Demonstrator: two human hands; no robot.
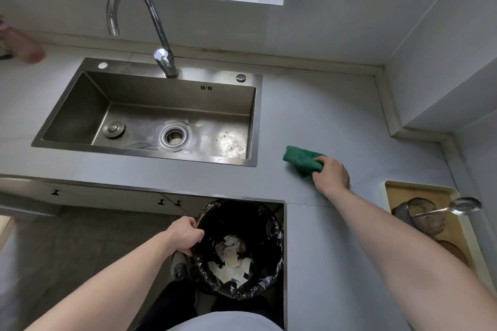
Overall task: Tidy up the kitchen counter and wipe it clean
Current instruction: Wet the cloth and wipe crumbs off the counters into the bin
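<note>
R hand (332,176) grips the green cloth (302,160) on the counter (336,121), just right of the sink (150,113). L hand (185,238) clamps the bin (239,247) rim (black liner, paper scraps inside) below the counter's front edge. Hands well apart.

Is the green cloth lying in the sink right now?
No, the green cloth is on the counter right of the sink, held by the right hand.

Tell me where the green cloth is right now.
The green cloth lies on the counter just right of the sink, gripped by the right hand.
</note>
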